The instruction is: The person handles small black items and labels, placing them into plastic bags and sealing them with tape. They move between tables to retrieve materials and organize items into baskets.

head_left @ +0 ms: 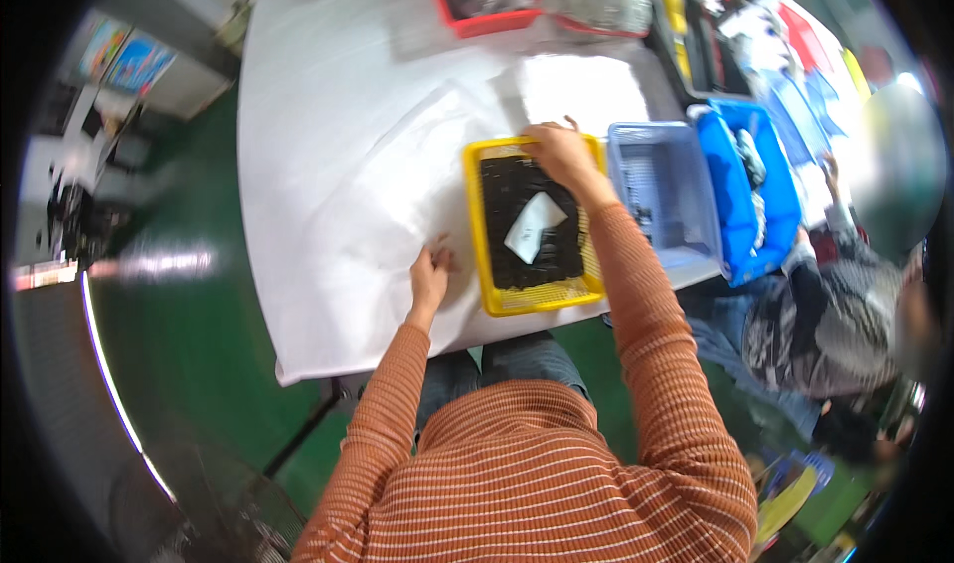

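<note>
Right side's pretty crowded for you: a lavender plastic basket (671, 175) sits just beside your work, then a bright blue bin (743, 265) with greyish items in it, and a co-worker (835, 334) in patterned grey past that. Far side of the table, there's a red tray (492, 28) and a clear plastic bundle (601, 6) next to it. Your own right sleeve (646, 315) also cuts across the gap between the two baskets and hides part of both.

The yellow plastic basket (542, 298) is right in front of you, near the table's close edge. Its long axis runs away from you, far end tipped a touch left. Inside are black pieces (507, 180) with a white slip (535, 227) lying slantwise on top.

Your right hand (558, 154) is on the far rim; it's small and soft there, so I can't tell if you're gripping or just resting. Your left hand (429, 275) is off the basket's left side, fingers loosely spread and bent. The widest stretch of white table cover (318, 195) is on your left, ending at green floor (194, 205).
</note>
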`<state>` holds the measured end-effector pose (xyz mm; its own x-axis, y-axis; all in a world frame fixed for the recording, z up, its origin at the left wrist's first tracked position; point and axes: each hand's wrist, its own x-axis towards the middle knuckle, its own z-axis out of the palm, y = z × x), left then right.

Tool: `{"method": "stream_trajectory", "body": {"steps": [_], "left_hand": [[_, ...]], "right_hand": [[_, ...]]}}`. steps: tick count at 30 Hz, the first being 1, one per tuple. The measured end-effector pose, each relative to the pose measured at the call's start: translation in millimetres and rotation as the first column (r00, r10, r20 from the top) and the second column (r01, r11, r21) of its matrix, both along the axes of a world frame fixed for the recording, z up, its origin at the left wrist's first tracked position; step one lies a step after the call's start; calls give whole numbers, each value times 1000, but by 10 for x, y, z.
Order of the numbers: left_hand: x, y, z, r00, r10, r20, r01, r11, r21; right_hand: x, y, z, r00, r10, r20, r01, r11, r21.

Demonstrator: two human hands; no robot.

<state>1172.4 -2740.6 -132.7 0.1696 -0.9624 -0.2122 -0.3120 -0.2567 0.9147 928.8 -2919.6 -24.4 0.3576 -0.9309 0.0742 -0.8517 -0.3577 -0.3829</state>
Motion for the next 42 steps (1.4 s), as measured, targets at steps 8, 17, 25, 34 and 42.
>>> {"method": "stream_trajectory", "body": {"steps": [8,17,25,34,42], "left_hand": [[246,192,0,963,223,152,-194,964,-181],[-1033,919,1610,978,-193,74,186,660,-728],[-2605,2920,2446,729,-663,173,488,325,-810],[-5070,6734,2311,-143,-985,101,454,-156,-877],[-6448,9168,2480,-531,-847,34,420,-297,-858]], "right_hand": [[18,554,97,971,-226,-76,193,932,-307],[-431,4511,-60,602,-672,432,749,662,-14],[-676,7687,-964,158,-977,141,849,207,486],[-1702,10835,-1125,-133,-978,-158,720,-205,663],[-2647,13632,-696,-847,-391,360,516,-766,383]]}}
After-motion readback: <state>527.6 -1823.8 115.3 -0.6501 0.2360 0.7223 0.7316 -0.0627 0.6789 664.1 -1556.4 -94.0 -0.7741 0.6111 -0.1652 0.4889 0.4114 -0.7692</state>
